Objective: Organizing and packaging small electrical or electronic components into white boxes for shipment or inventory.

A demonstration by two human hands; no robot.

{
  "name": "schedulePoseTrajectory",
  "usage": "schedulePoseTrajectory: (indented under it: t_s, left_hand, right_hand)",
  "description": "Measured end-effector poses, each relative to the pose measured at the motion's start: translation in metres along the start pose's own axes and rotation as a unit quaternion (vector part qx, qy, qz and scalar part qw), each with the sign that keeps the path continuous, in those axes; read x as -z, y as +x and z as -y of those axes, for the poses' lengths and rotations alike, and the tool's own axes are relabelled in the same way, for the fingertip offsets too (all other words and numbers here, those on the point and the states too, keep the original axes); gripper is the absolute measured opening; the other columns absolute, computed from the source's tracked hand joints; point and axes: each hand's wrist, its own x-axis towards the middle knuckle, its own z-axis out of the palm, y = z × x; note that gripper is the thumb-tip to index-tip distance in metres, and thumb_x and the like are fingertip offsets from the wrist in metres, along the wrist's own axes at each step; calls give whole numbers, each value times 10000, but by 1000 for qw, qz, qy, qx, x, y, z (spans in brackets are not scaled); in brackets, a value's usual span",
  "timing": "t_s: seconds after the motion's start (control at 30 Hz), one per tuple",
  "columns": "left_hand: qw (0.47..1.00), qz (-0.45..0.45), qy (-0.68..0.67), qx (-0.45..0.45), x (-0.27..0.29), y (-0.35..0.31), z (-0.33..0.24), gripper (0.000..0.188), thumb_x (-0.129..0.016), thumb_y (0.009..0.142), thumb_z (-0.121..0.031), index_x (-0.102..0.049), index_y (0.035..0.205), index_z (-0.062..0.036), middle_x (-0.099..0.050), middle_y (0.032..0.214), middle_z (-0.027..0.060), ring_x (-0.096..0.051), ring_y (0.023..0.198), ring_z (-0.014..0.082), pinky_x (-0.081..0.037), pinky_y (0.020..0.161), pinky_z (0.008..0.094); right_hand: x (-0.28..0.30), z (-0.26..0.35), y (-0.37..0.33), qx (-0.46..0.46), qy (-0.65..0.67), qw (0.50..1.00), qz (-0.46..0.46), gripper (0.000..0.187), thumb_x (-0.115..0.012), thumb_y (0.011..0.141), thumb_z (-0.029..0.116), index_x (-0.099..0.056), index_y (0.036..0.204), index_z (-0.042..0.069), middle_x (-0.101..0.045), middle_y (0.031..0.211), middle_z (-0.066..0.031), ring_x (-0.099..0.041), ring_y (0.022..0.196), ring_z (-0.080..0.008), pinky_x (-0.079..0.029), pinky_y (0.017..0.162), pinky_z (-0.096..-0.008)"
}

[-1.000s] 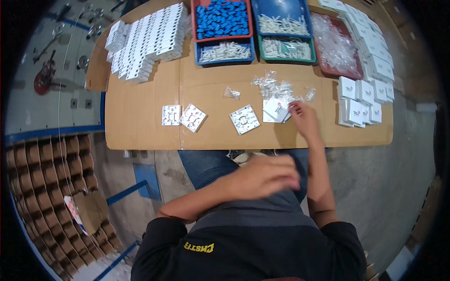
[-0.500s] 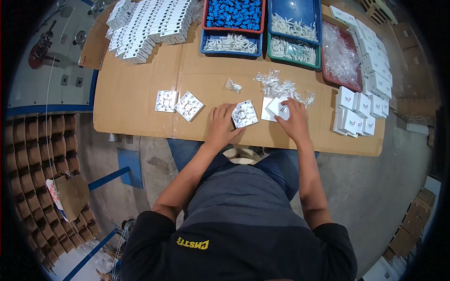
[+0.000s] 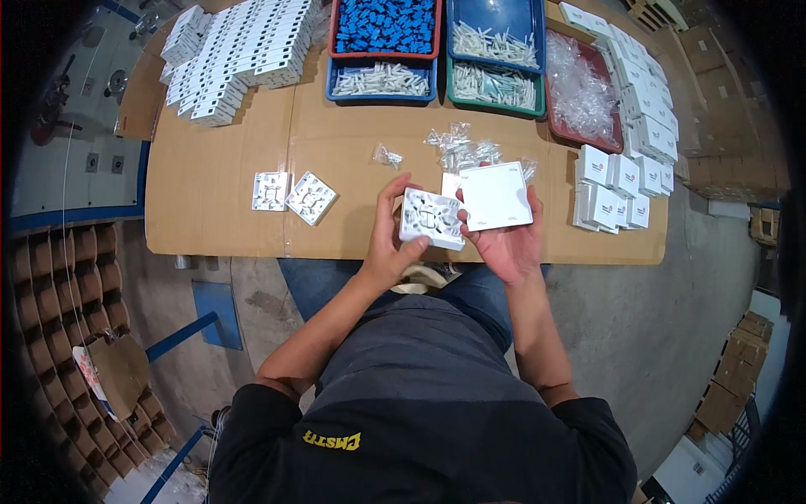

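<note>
My left hand [image 3: 389, 244] grips a square white switch-like piece [image 3: 430, 217] by its left side, its metal-fitted face turned up. Beside it, my right hand [image 3: 510, 250] holds a flat white square plate [image 3: 497, 197] from below and at its right edge. The two pieces are raised close together over the table's near edge. Part of another white square [image 3: 450, 182] shows behind the plate, mostly hidden. Further left lie two similar square pieces, one straight [image 3: 270, 191] and one turned [image 3: 311, 199]. A small clear bag of hardware [image 3: 387, 155] lies beyond my left hand.
More small hardware bags [image 3: 460, 149] are heaped beyond the plate. Trays at the back hold blue parts [image 3: 386, 27] and white plugs [image 3: 382, 81]. A red tray [image 3: 583, 92] holds clear bags. White boxes are stacked right [image 3: 603, 206] and white units far left [image 3: 252, 59].
Both hands have lifted their pieces from the table toward me. The right hand has turned palm up under the plate, which now shows its broad face. The whole view has shifted slightly.
</note>
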Motion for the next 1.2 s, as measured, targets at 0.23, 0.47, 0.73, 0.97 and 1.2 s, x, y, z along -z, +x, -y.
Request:
schedulePoseTrajectory:
  t_s: [0.23, 0.47, 0.73, 0.97, 1.2]
  left_hand:
    - [889, -173, -376, 197, -5, 13, -15, 564, -482, 1061, -430, -407, 1520, -112, -593, 1378, 164, -607, 1261, 247, -484, 1088, 448]
    - [875, -138, -399, 239, 0, 21, -19, 631, -356, 1060, -521, -450, 1518, -97, -617, 1337, 153, -634, 1215, 265, -499, 1053, 453]
    - [916, -150, -335, 161, -1, 17, -15, 764, -282, 1067, -638, -351, 1600, -96, -584, 1418, 171, -590, 1299, 323, -495, 1072, 488]
    - [955, -176, -236, 37, -7, 12, -29, 770, -236, 1090, -652, -333, 1615, -98, -526, 1456, 119, -541, 1299, 204, -441, 1099, 362]
    - [963, -155, -222, 11, -3, 7, -39, 723, -251, 1103, -611, -340, 1611, -105, -529, 1416, 97, -544, 1236, 191, -454, 1053, 349]
  right_hand:
    - [-15, -17, 13, -24, 61, 998, -16, 799, -418, 1045, 652, -435, 1502, -4, -535, 1408, -368, -651, 1199, -458, -586, 991, -511]
    - [-13, -27, 17, -23, 31, 999, -15, 817, -398, 1044, 673, -463, 1465, -24, -588, 1369, -328, -673, 1164, -427, -596, 962, -494]
    - [-21, -44, 13, 105, -400, 905, -102, 528, -598, 1059, 291, -475, 1477, -7, -612, 1330, -155, -637, 1169, -223, -547, 990, -380]
    - [-37, -80, 22, 243, -660, 711, -23, 605, -853, 858, 188, -598, 1380, 18, -580, 1422, -199, -559, 1333, -310, -449, 1103, -413]
    - [-39, -92, 29, 282, -687, 670, 2, 637, -852, 859, 239, -596, 1394, 7, -549, 1464, -230, -544, 1356, -355, -441, 1116, -442]
